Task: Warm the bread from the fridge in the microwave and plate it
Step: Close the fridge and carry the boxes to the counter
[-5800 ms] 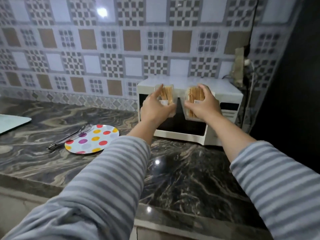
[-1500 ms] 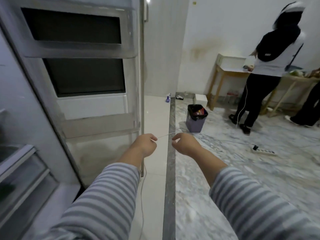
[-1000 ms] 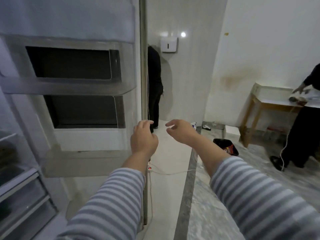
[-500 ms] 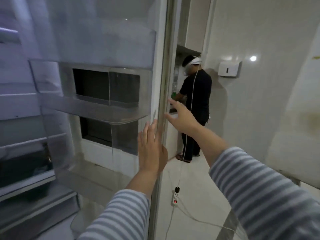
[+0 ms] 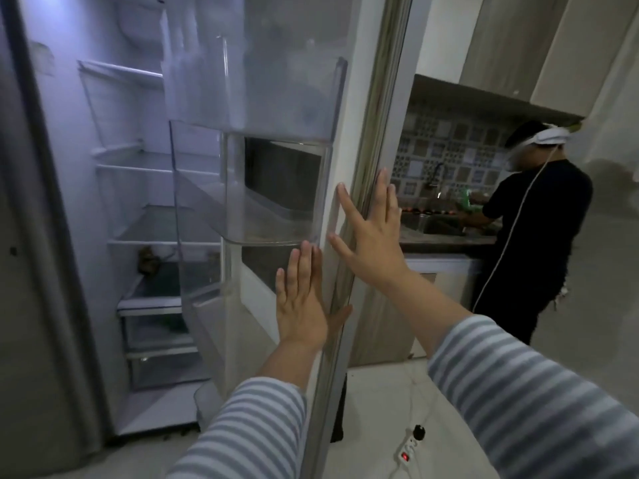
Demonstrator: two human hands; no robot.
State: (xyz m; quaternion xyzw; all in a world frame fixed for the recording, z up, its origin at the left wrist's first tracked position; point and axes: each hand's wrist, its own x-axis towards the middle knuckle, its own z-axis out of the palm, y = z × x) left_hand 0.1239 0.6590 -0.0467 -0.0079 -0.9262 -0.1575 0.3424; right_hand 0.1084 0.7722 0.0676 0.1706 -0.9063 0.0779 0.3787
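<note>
Head view: left hand (image 5: 300, 305) and right hand (image 5: 371, 243), both flat-open and gripping nothing, press the fridge door (image 5: 349, 209) edge, where fingers risk pinching.

Home kitchen. Open fridge (image 5: 145, 216) w/ lit glass shelves & clear door bins (image 5: 269, 188); patterned tile backsplash (image 5: 449, 150) behind a sink (image 5: 439, 226) w/ tap, set in a dark stone bench (image 5: 446, 240); wall cupboards (image 5: 511, 39) above; another person (image 5: 532, 216) stands at the sink.
</note>
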